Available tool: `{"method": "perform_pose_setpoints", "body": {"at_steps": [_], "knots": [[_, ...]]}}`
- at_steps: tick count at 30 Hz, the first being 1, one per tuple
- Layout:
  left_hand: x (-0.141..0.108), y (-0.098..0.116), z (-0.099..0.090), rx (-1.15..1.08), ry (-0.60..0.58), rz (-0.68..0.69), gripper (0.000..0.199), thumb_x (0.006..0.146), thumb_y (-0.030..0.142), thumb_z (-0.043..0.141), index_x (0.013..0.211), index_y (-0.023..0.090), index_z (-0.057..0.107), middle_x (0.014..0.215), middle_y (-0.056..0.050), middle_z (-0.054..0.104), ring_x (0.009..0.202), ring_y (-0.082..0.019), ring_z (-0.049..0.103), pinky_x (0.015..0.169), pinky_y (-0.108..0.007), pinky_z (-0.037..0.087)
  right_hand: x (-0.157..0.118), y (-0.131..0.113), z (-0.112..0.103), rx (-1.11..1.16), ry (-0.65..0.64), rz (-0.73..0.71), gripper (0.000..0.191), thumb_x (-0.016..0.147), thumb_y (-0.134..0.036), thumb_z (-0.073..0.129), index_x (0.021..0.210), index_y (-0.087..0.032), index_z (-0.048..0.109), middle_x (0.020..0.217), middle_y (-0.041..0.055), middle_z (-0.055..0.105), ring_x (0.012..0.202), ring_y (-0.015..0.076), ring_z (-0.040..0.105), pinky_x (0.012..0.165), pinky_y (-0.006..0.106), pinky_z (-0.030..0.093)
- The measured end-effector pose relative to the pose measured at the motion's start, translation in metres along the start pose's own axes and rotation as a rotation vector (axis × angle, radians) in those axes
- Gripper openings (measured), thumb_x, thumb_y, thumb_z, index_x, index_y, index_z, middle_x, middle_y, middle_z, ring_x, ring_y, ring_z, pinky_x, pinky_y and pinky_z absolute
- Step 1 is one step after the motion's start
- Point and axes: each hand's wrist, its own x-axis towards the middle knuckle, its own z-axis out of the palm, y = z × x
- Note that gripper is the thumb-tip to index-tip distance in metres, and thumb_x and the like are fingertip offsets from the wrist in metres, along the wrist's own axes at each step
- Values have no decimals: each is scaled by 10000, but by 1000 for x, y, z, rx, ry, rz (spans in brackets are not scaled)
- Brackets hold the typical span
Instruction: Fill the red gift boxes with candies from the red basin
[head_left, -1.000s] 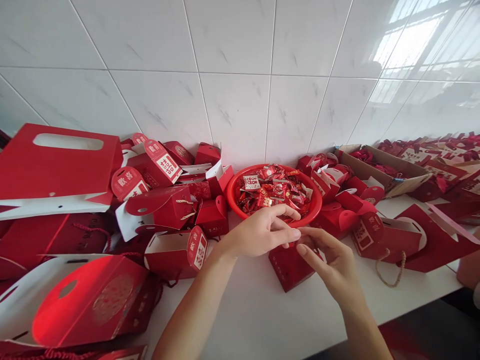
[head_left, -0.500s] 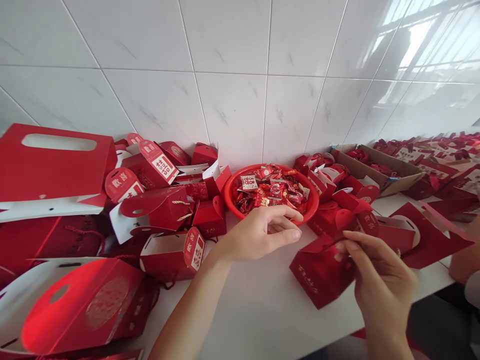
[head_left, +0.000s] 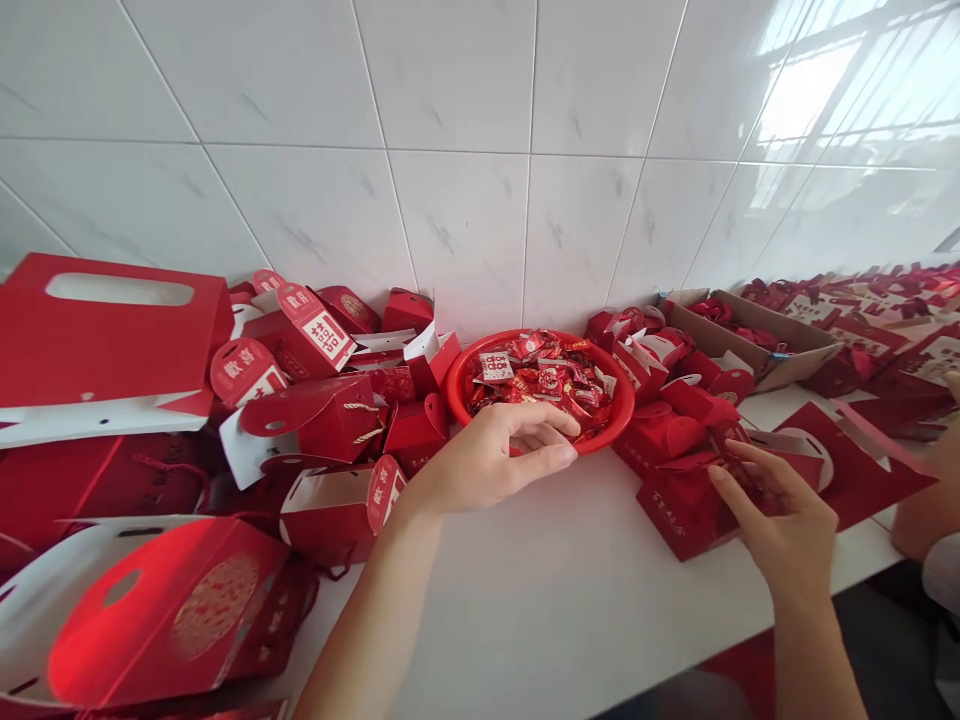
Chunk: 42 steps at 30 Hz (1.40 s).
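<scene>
My left hand point(head_left: 510, 455) hovers at the near rim of a red plastic basket point(head_left: 459, 395). Its fingers are loosely curled and apart, with nothing visible in them. Wrapped candies point(head_left: 551, 378) fill the basket. To the right, my right hand point(head_left: 787, 515) is at the top of a closed red gift box point(head_left: 682, 510) with gold lettering. Thumb and forefinger there are spread apart; some of the other fingers are hidden. The box sits against other red boxes on the white table point(head_left: 525, 600).
Open and folded red gift boxes point(head_left: 330, 420) crowd the left side. A cardboard box point(head_left: 795, 365) with red items stands at the back right, beside rows of red boxes point(head_left: 862, 310). Another person's arm point(head_left: 919, 500) shows at the right edge. A tiled wall point(head_left: 465, 220) rises behind.
My right hand has moved the closed red gift box back and to the right, against the other boxes, and its pinch has loosened. My left hand has shifted slightly left.
</scene>
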Motion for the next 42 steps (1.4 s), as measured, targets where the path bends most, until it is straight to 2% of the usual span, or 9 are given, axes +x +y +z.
{"method": "perform_pose_setpoints", "body": {"at_steps": [4, 9, 14, 21, 24, 27, 30, 37, 42], "knots": [[-2, 0, -7, 4, 39, 11, 270, 900, 380, 687, 1104, 206, 723, 1069, -57, 777, 1025, -216, 715, 937, -341, 538, -4, 7, -7, -282, -106, -255, 650, 749, -679, 725, 1226, -237, 699, 954, 82, 728, 898, 285, 658, 861, 463, 492], [-7, 1, -19, 3, 103, 32, 266, 900, 389, 686, 1084, 200, 717, 1029, -62, 788, 1014, -226, 726, 926, -344, 547, -4, 29, -10, -472, -208, -558, 455, 933, -577, 548, 1193, -227, 680, 985, 95, 736, 916, 301, 661, 878, 482, 469], [-14, 1, -30, 37, 220, 87, 236, 899, 377, 683, 1054, 204, 728, 982, -52, 795, 948, -209, 738, 887, -328, 568, -1, 39, -7, -547, -141, -628, 471, 979, -565, 460, 1194, -207, 676, 976, 117, 723, 947, 325, 657, 863, 503, 482], [-24, 3, -45, 38, 484, 135, 206, 859, 355, 725, 980, 189, 742, 940, -57, 796, 904, -205, 746, 831, -301, 593, -1, 20, -7, -587, 28, -656, 549, 948, -636, 514, 1162, -173, 718, 1070, 174, 692, 1073, 390, 641, 958, 603, 466], [-27, 2, -49, 31, 577, 152, 185, 836, 335, 739, 940, 181, 744, 897, -50, 790, 887, -194, 740, 809, -279, 591, 0, 2, -6, -527, 132, -645, 447, 931, -516, 631, 1183, -156, 713, 1153, 192, 685, 1106, 400, 637, 991, 609, 461], [-26, -2, -53, 47, 654, 145, 188, 812, 322, 746, 928, 174, 748, 882, -43, 778, 842, -180, 725, 784, -271, 583, -3, -22, 2, -360, 154, -667, 300, 907, -302, 710, 1184, -188, 705, 1148, 156, 710, 1073, 343, 665, 992, 546, 484], [-22, -8, -55, 105, 697, 125, 185, 810, 314, 728, 932, 178, 757, 844, -31, 757, 794, -169, 697, 727, -259, 562, -11, -45, 21, -161, 25, -709, 241, 889, -193, 707, 1128, -222, 705, 1050, 103, 732, 991, 282, 683, 914, 465, 521], [-14, -20, -58, 231, 683, 73, 228, 845, 382, 684, 939, 188, 758, 684, 10, 651, 630, -134, 579, 600, -242, 470, -43, -83, 92, 150, -534, -877, 192, 904, -146, 623, 1087, -193, 663, 1025, 102, 716, 921, 216, 664, 813, 372, 537], [-15, -20, -59, 216, 676, 77, 235, 847, 385, 683, 946, 180, 743, 750, -10, 701, 708, -161, 645, 673, -263, 516, -71, -95, 134, 247, -703, -1032, 103, 918, -177, 575, 1000, -176, 637, 954, 97, 716, 774, 187, 602, 744, 364, 506]]}}
